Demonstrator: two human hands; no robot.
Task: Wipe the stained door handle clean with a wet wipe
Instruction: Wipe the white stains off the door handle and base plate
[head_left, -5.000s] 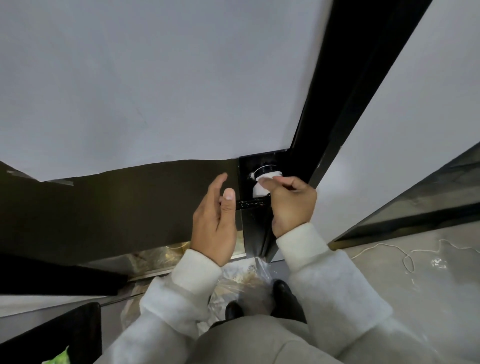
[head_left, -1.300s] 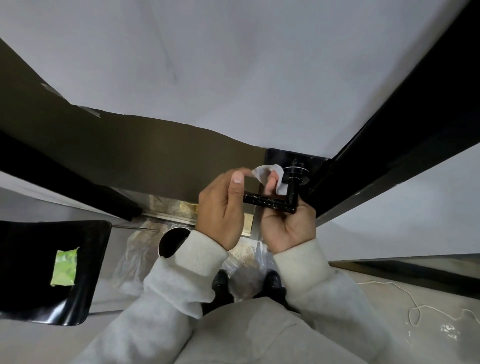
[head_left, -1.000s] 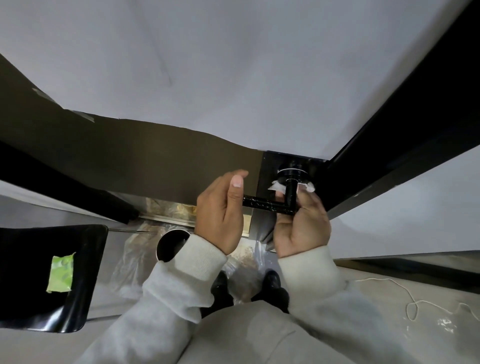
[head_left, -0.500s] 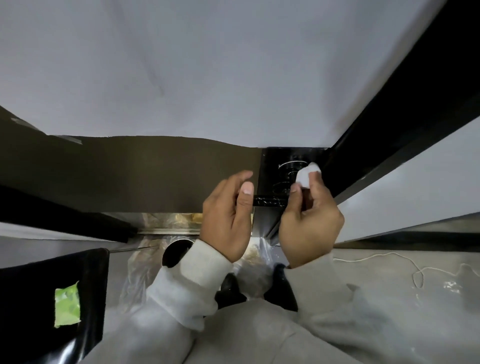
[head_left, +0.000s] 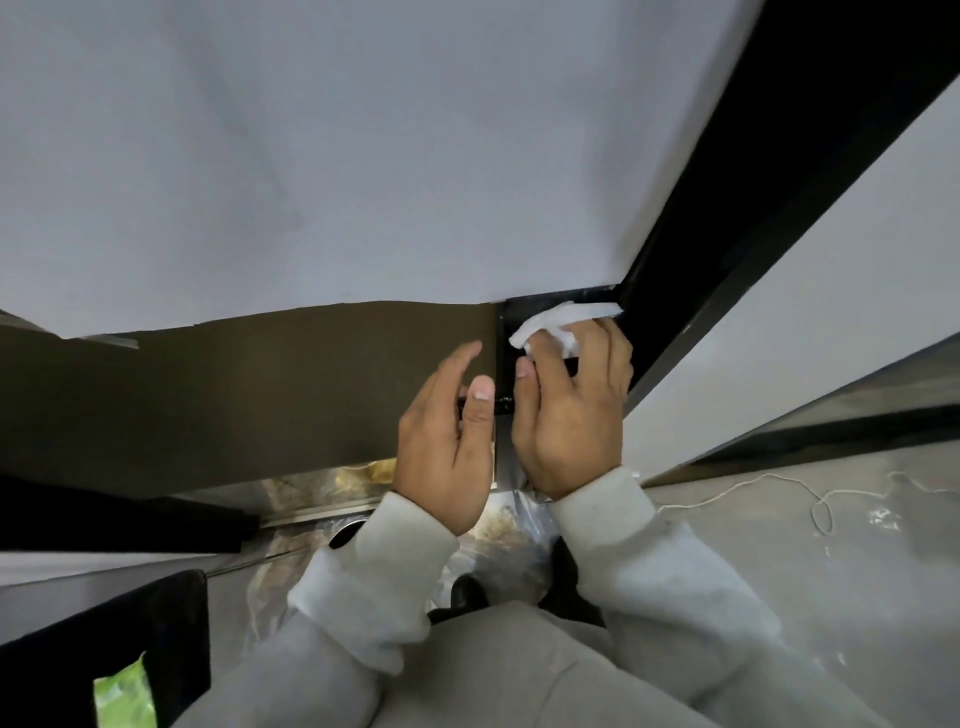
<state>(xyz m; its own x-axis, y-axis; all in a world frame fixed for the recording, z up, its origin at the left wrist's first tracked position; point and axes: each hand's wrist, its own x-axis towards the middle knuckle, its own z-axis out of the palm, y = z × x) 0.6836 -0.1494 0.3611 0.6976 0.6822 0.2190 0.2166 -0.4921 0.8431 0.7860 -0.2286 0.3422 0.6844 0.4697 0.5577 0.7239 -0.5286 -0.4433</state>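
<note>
A black lever door handle sticks out from a black plate at the door's edge; only a short piece shows between my hands. My left hand is curled round the lever's free end, thumb up. My right hand covers the handle's base and grips a crumpled white wet wipe, pressing it against the black plate above the lever. The round base of the handle is hidden behind the wipe and my fingers.
The door is white above and brown below, with a black frame on the right. A black chair seat with a green packet is at lower left. A white cord lies on the grey floor.
My right hand has slid the wipe up from the lever's joint onto the plate above it, and the wipe has spread out. My left hand has stayed on the lever's end.
</note>
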